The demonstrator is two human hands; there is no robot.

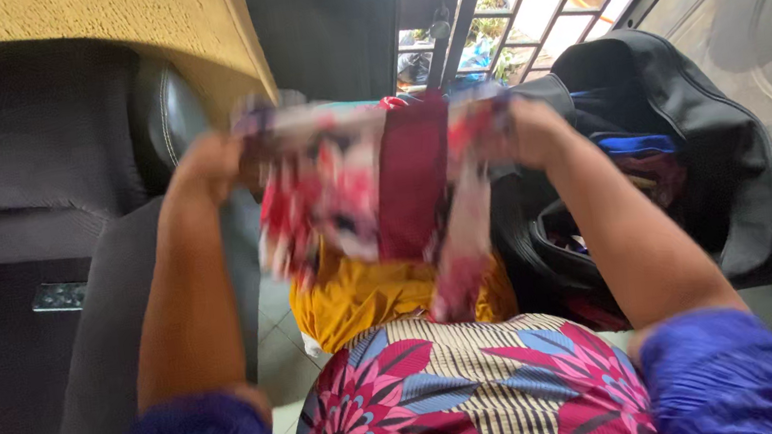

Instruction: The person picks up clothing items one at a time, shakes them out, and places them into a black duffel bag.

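Plainly, as things stand:
Armchair: a dark armchair (66, 246) fills nine o'clock, nothing laid on its seat.
Left hand: the left hand (213, 165), at about eleven o'clock, is clamped on one top corner of the cloth.
Cloth: a red, white and maroon patterned cloth (373, 189) is stretched in the air between both hands at twelve o'clock, blurred, its lower half hanging loose; by my judgement it is spread out but not yet folded.
Yellow cloth: a yellow cloth (367, 298) lies beneath, at centre.
Right hand: the right hand (528, 131), at one o'clock, grips the other corner.
Bag: a black bag (690, 131) gapes at three o'clock with more clothes inside, so much seems left.
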